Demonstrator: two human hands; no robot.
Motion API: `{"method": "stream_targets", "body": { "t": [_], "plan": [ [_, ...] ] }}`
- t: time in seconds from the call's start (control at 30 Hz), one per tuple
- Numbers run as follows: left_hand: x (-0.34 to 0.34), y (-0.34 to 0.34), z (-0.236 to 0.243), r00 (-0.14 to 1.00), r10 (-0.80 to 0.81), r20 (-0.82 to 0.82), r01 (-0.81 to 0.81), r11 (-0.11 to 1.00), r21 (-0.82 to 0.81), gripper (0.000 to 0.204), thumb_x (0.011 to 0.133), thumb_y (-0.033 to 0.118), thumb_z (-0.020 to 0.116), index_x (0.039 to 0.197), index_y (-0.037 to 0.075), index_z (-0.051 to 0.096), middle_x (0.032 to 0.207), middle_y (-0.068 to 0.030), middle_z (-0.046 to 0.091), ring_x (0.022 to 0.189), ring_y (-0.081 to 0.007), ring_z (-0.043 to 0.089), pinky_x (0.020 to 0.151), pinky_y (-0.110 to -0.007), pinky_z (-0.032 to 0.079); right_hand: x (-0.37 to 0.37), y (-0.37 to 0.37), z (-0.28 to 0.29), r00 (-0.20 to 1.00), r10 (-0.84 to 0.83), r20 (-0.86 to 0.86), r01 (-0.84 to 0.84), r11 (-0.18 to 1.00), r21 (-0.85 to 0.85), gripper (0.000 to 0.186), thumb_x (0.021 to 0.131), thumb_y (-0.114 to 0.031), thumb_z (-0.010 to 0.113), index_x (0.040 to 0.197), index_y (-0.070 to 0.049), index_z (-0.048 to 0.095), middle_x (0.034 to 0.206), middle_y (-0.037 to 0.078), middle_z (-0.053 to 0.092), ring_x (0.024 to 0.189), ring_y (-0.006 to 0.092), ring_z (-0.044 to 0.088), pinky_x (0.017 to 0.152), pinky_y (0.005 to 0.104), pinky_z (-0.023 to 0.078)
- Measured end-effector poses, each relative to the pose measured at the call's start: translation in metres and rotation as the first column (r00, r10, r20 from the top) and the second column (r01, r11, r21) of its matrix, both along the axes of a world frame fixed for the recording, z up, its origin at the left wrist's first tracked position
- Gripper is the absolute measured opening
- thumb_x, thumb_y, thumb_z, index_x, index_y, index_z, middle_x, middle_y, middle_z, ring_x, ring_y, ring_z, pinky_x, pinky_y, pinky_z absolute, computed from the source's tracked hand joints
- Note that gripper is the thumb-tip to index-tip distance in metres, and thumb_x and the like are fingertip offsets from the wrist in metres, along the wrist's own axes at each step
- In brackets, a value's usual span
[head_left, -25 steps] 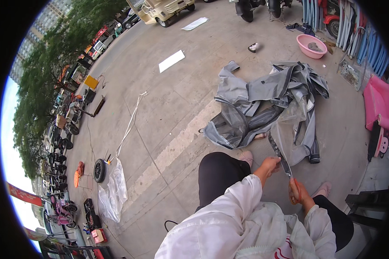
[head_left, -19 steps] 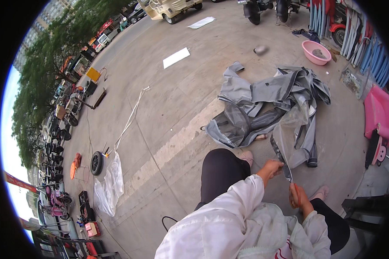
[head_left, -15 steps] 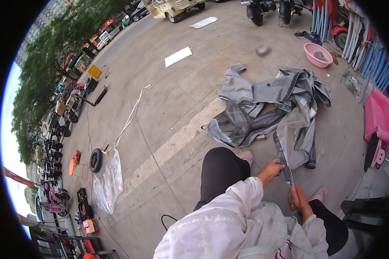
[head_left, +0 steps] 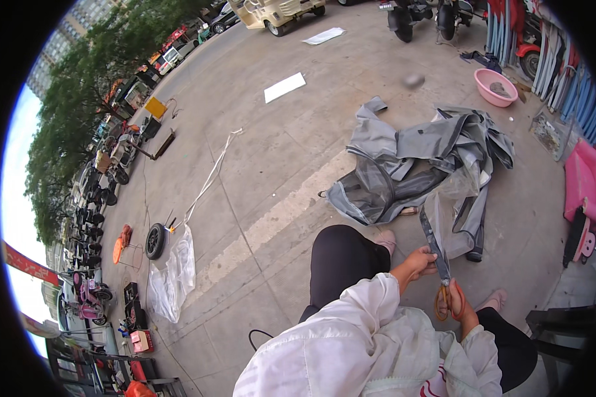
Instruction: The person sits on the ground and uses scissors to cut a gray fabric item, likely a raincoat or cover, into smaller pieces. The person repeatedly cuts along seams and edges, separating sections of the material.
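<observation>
My left hand [head_left: 420, 263] is closed on a dark grey strip [head_left: 431, 235], pulled up from a crumpled pile of grey fabric and clear plastic [head_left: 397, 152] on the pavement. My right hand [head_left: 461, 303] grips orange-handled scissors [head_left: 441, 302] just below the left one; their handles are apart and the blades are against the strip's lower end, partly hidden by it. A sheet of translucent plastic [head_left: 444, 205] hangs beside the strip toward the pile. My knees and pink shoes frame both hands.
A loose tyre [head_left: 155, 241], an orange stool [head_left: 120, 245] and a plastic sheet [head_left: 169, 284] lie leftward. A white board [head_left: 285, 86] is farther off. A pink basin [head_left: 483, 86] and pink seat [head_left: 583, 178] are rightward, a black chair [head_left: 549, 321] beside me. Parked vehicles line the edges.
The scissors' handles have spread apart, and both hands have shifted slightly along the strip. The whole view has swung a little. A small blurred object near the basin appears to move.
</observation>
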State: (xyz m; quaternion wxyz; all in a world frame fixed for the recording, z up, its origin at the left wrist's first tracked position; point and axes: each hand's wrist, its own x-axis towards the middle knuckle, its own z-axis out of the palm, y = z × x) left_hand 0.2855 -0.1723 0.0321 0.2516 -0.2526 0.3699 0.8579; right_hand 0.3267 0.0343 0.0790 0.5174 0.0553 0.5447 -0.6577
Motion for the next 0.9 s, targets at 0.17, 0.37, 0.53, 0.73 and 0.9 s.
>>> {"method": "stream_targets", "body": {
  "t": [0.17, 0.37, 0.53, 0.73, 0.9],
  "plan": [
    [-0.001, -0.004, -0.001, 1.000, 0.004, 0.020, -0.003, 0.999, -0.048, 0.011, 0.093, 0.009, 0.051, 0.103, 0.011, 0.056, 0.099, -0.0036, 0.066, 0.091, -0.0189, 0.066, 0.083, -0.039, 0.053, -0.001, 0.000, 0.001, 0.999, 0.006, -0.051, -0.003, 0.998, 0.055, 0.060, 0.092, -0.066, 0.029, 0.073, -0.011, 0.045, 0.050, -0.001, 0.036, 0.041, 0.0116, 0.036, 0.041, 0.0258, 0.031],
    [-0.001, -0.006, -0.014, 0.999, 0.028, 0.022, -0.027, 0.999, -0.025, 0.010, 0.093, 0.010, 0.052, 0.102, 0.011, 0.055, 0.098, -0.0033, 0.066, 0.090, -0.0179, 0.065, 0.082, -0.039, 0.053, 0.000, -0.004, 0.011, 0.987, 0.022, -0.160, 0.003, 0.988, 0.154, 0.060, 0.093, -0.065, 0.030, 0.072, -0.011, 0.044, 0.049, -0.002, 0.034, 0.039, 0.0108, 0.034, 0.040, 0.0252, 0.030],
    [-0.001, -0.004, -0.007, 0.999, -0.044, 0.022, 0.044, 0.999, -0.003, 0.010, 0.093, 0.009, 0.053, 0.103, 0.010, 0.055, 0.099, -0.0033, 0.066, 0.091, -0.0177, 0.066, 0.080, -0.037, 0.054, -0.002, -0.012, 0.013, 0.998, -0.048, -0.050, 0.049, 0.999, 0.016, 0.061, 0.092, -0.066, 0.030, 0.071, -0.011, 0.045, 0.050, -0.001, 0.036, 0.040, 0.0113, 0.034, 0.040, 0.0252, 0.030],
    [0.003, -0.010, -0.002, 0.997, -0.071, 0.008, 0.071, 0.997, 0.011, 0.011, 0.093, 0.010, 0.052, 0.103, 0.010, 0.056, 0.099, -0.0029, 0.066, 0.091, -0.0172, 0.066, 0.079, -0.035, 0.054, -0.010, -0.010, 0.005, 0.998, -0.027, -0.051, 0.029, 0.998, 0.050, 0.061, 0.091, -0.068, 0.028, 0.076, -0.012, 0.047, 0.054, -0.002, 0.038, 0.043, 0.0094, 0.033, 0.040, 0.0239, 0.028],
    [0.006, -0.015, -0.001, 0.998, -0.053, -0.021, 0.054, 0.997, 0.046, 0.011, 0.093, 0.011, 0.051, 0.103, 0.013, 0.056, 0.099, -0.0011, 0.065, 0.089, -0.0168, 0.063, 0.085, -0.039, 0.049, -0.012, -0.005, 0.004, 0.995, -0.001, -0.099, 0.013, 0.993, 0.115, 0.053, 0.093, -0.063, 0.033, 0.078, -0.013, 0.046, 0.055, -0.002, 0.037, 0.040, 0.0086, 0.030, 0.037, 0.0236, 0.025]
  ]
}}
